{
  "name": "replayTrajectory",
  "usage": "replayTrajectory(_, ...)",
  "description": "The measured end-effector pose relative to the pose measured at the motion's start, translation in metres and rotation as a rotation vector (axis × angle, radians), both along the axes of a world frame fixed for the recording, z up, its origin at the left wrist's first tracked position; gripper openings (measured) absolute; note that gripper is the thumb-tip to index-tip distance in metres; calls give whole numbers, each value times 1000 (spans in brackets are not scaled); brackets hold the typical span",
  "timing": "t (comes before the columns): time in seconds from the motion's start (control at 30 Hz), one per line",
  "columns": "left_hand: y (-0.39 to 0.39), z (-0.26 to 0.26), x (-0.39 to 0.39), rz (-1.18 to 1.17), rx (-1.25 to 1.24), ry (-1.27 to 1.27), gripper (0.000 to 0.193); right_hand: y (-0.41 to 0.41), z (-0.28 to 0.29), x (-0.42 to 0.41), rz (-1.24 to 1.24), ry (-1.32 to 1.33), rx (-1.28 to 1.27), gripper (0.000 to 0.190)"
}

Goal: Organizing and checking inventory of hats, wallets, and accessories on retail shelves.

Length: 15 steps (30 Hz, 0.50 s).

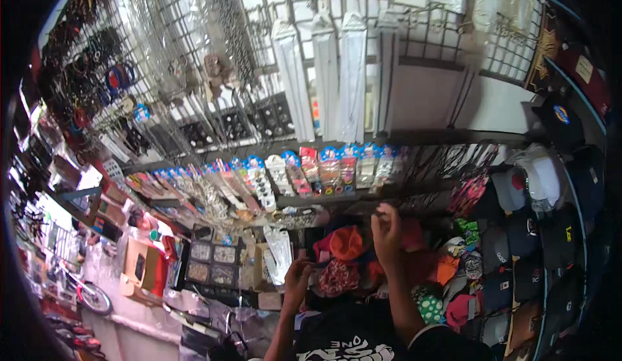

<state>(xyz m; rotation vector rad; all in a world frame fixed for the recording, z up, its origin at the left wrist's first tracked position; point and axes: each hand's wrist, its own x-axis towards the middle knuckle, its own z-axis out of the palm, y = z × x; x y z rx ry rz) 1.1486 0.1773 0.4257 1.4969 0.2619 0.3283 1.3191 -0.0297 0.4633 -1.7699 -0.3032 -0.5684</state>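
Both of my hands are raised in front of my chest. My left hand (297, 277) has loosely bent fingers, with nothing visible in them. Beside it, white plastic packets (278, 254) stand in a small cardboard box (262, 263). Higher up is my right hand (387, 230), its fingers curved and apart, also with nothing visible between them. Between my hands lies a pile of fabric headwear, including an orange hat (346, 242) and a red patterned cloth item (338, 277). Above my right hand hangs a row of carded small accessories (348, 166).
A wire grid (432, 38) holds necklaces and long grey-white packets (352, 77). Caps (527, 232) fill the rack at right. Compartmented trays (212, 261) sit at left. Beyond them are a person in red (163, 244), a cardboard box (139, 266) and a motorcycle wheel (95, 298).
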Motion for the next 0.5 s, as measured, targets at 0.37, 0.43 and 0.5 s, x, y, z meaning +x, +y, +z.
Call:
replayTrajectory(0.37, 51, -104, -34, -17, 47, 357, 34, 22, -101, -132, 234, 283, -268, 32)
replayTrajectory(0.43, 65, -125, -42, -42, 73, 381, 32, 32, -81, -143, 306, 452, -171, 32)
replayTrajectory(0.5, 88, -167, -48, -19, 126, 351, 31, 43, -85, -147, 291, 383, -269, 33)
